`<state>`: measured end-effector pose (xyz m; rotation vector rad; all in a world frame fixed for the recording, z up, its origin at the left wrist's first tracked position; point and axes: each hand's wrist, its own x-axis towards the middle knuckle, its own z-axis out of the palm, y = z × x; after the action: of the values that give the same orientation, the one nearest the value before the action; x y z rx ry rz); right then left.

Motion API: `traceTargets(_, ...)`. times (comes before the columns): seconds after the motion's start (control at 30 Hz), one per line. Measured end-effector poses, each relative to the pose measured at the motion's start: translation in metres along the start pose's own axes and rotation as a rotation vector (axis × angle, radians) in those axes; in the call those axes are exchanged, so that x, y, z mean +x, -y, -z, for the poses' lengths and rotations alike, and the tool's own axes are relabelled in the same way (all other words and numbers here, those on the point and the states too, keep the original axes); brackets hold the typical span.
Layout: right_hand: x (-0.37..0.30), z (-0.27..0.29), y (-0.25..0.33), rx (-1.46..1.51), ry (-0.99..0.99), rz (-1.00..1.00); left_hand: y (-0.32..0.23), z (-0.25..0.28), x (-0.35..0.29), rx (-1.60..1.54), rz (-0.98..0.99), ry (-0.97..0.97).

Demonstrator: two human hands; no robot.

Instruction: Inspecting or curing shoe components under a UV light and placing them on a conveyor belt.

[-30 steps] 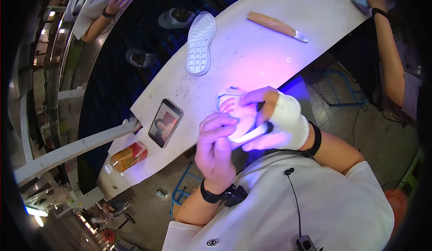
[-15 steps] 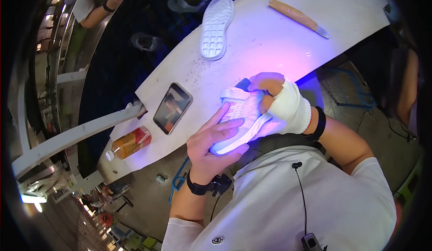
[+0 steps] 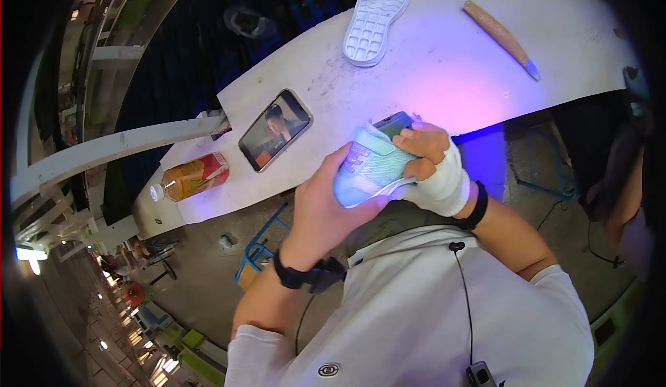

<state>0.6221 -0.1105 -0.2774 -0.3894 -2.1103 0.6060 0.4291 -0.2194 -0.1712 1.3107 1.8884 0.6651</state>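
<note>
Pointed a pale-aqua, white-soled fabric shoe (image 3: 380,161) toe-first toward seven o'clock, touching both sides' fingers: clamped its front from eight o'clock with the bare left hand (image 3: 322,196), its ankle side from three with the white-gloved right hand (image 3: 438,170).

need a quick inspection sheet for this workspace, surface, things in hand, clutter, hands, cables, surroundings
surface: white tabletop, dark-speckled toward its far edge, under a pink-violet glow
things in hand: one light blue-green shoe, held off the tabletop
clutter: smartphone with lit screen; capped drink bottle on its side; white shoe sole, tread up, at the far edge; wooden-handled knife
hands: left hand, bare, grips the shoe's toe end; right hand, in a white fingerless glove, grips it farther back
cables: thin black cable down the shirt front
surroundings: blue metal frame below; another shoe beyond the tabletop
</note>
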Motion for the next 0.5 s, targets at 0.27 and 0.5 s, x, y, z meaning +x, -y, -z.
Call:
traceTargets(0.27,-0.006,0.069,0.02,0.235,-0.299,-0.34,-0.042,-0.025,0.028,-0.024,-0.521,0.0)
traceTargets(0.5,0.026,0.122,0.034,0.256,0.029,-0.327,-0.011,-0.095,0.019,-0.131,-0.643,-0.185)
